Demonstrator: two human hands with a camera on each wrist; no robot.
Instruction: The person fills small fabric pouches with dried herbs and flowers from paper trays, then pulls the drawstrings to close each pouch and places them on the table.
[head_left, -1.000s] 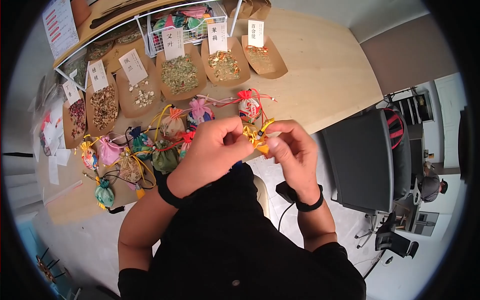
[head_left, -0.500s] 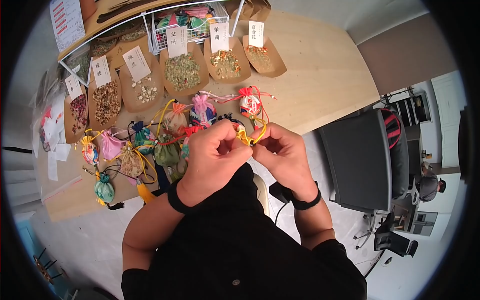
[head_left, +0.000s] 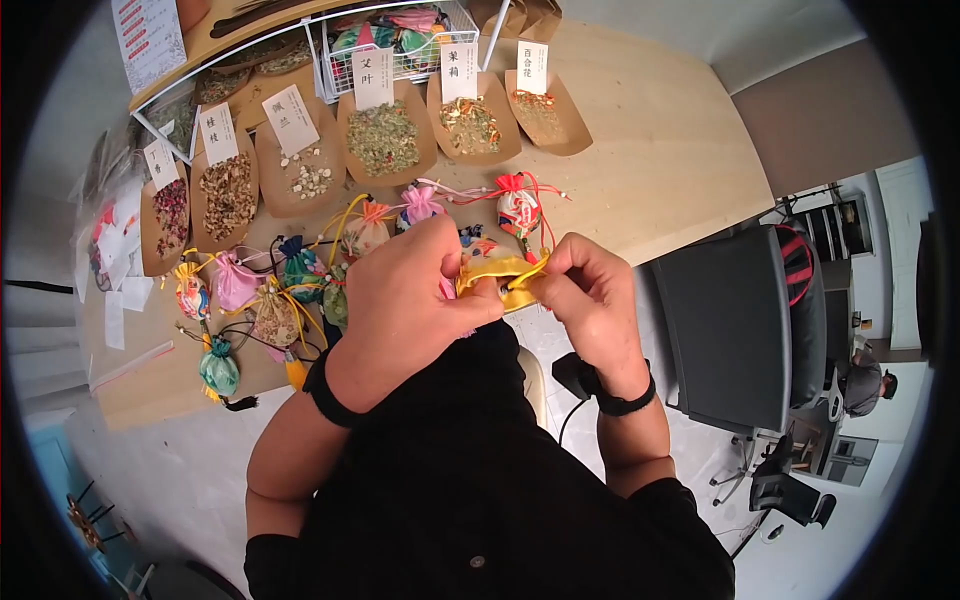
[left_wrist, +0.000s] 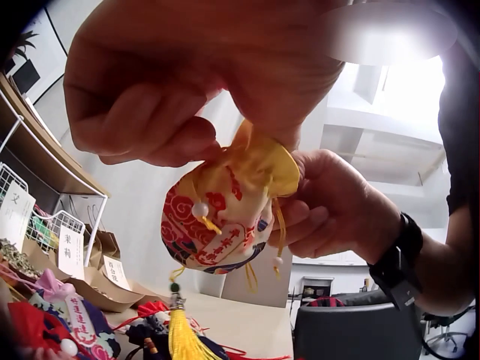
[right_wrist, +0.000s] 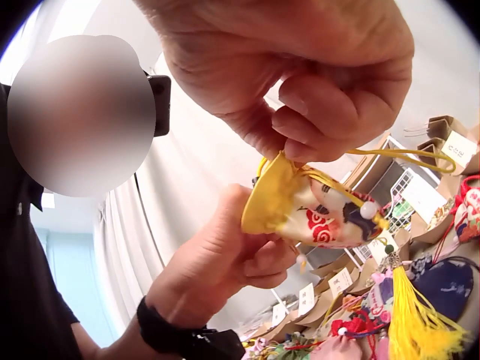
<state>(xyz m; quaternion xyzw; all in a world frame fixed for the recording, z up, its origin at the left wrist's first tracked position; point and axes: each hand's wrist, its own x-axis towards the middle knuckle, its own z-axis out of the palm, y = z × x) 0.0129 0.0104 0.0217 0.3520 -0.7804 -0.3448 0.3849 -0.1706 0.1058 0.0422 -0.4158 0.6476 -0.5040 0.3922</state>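
Both hands hold a small drawstring sachet pouch (left_wrist: 217, 225) in front of the body, above the table's near edge. Its body is cream with red and dark blue patterns, its collar (right_wrist: 266, 202) is yellow, and a yellow tassel (left_wrist: 189, 334) hangs below. The left hand (head_left: 400, 290) pinches one side of the collar between thumb and fingers. At the opposite side the right hand (head_left: 598, 305) pinches the rim along with a yellow cord (right_wrist: 405, 154). The mouth of the pouch is spread between them. White beads (left_wrist: 200, 209) dangle on the cord ends.
Several finished-looking pouches (head_left: 237, 282) with cords and tassels lie on the table left of the hands. Behind them stand paper trays (head_left: 390, 135) of dried herbs with label cards. A wire basket (head_left: 400, 60) holds more pouches. A dark chair (head_left: 715, 320) stands at the right.
The hands were close together half a second ago and have drawn apart, stretching the yellow collar wider. The right hand has shifted right with the cord and rim.
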